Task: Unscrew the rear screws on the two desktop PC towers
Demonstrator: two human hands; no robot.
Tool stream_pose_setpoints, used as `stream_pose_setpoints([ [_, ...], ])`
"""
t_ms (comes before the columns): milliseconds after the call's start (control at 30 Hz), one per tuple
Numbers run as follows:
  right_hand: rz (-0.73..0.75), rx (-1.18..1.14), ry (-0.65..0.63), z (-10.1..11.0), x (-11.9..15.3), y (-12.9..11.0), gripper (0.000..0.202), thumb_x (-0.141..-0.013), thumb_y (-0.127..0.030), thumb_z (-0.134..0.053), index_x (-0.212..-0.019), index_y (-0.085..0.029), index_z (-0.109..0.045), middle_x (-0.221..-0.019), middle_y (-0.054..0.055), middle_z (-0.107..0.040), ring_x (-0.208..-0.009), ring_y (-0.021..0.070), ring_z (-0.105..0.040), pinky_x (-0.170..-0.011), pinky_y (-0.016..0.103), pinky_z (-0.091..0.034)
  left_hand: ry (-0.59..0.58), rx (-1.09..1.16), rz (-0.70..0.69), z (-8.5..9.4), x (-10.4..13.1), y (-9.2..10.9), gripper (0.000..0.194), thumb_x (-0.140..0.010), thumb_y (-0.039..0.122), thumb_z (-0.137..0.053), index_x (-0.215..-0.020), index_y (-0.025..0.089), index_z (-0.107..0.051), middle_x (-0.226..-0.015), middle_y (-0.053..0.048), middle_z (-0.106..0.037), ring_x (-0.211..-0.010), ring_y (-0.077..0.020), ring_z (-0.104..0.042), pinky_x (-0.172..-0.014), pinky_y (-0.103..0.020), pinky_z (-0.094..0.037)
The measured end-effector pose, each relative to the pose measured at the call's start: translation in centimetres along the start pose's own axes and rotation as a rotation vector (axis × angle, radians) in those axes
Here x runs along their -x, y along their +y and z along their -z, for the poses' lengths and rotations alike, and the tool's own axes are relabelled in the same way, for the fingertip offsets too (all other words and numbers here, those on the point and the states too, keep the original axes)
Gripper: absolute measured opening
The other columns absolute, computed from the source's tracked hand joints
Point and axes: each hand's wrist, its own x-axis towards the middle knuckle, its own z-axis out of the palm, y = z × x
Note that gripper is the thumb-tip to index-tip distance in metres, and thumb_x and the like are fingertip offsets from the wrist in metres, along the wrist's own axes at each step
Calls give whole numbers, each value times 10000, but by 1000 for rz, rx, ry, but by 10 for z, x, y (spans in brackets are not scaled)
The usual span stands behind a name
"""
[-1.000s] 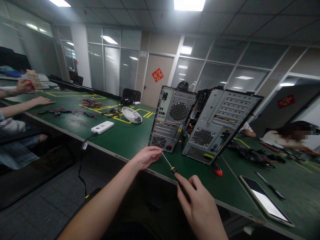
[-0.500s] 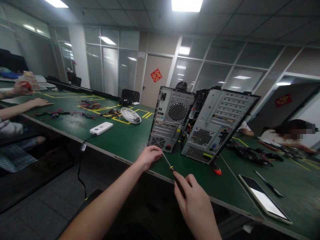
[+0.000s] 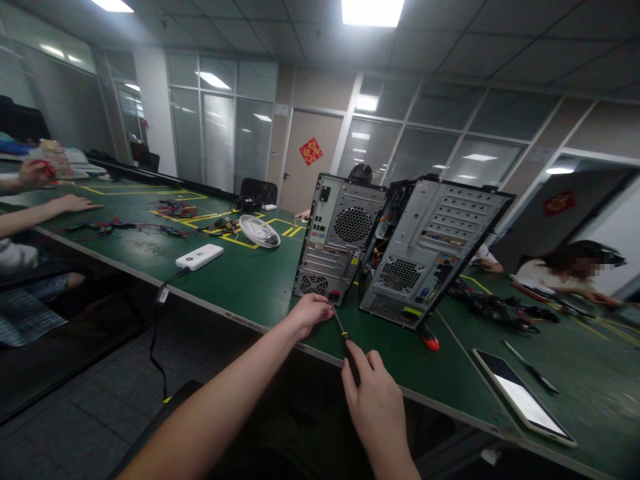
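Observation:
My right hand (image 3: 376,399) is wrapped round the dark handle of a screwdriver (image 3: 341,324), whose thin metal shaft slants up and to the left. At its tip are the closed fingers of my left hand (image 3: 311,316); whatever they pinch is too small or hidden to make out. Just behind these fingers stands a grey computer tower (image 3: 334,257), its rear panel with vents, ports and a fan grille facing me. To its right leans a second computer tower (image 3: 417,253), the side nearest it showing cables inside.
A red-tipped tool (image 3: 431,341) pokes out by the second tower. On the right lie a phone (image 3: 523,398), a dark pen-like tool (image 3: 531,368) and black cables (image 3: 493,307). Leftward are a white power bank (image 3: 199,257), a white oval basket (image 3: 259,231) and a co-worker's hand (image 3: 75,203).
Both hands and the screwdriver have shifted: my left hand slightly right, toward the first tower's lower corner, and my right hand a little down and left. The view has turned slightly.

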Motion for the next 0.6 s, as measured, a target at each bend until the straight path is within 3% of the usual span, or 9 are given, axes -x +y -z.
stream_pose_setpoints([
  [167,-29,27,-15,-9,-2,-3,356,-1056,-291,-428,-1311,-177,-649,-923,54,-607,-718,183,-655,-623,282,-445,24,40,68,-3,0,5,265,-758,-91,-648,-886,125,-562,-733,-66,-682,-649,-152,-708,-713,-277,-600],
  [400,-42,11,-16,-15,-5,-5,349,-1047,-275,-438,-1309,-179,-648,-942,63,-630,-713,183,-655,-625,283,-440,-2,80,88,-2,-2,7,226,-743,-51,-687,-837,124,-580,-738,-75,-680,-686,-159,-717,-708,-264,-607],
  [600,-43,21,-27,-17,-6,-8,339,-1046,-265,-438,-1299,-184,-648,-969,70,-640,-727,185,-662,-631,283,-447,12,88,100,-3,-3,9,181,-771,-58,-612,-811,118,-598,-713,-77,-675,-672,-152,-703,-712,-266,-603],
])
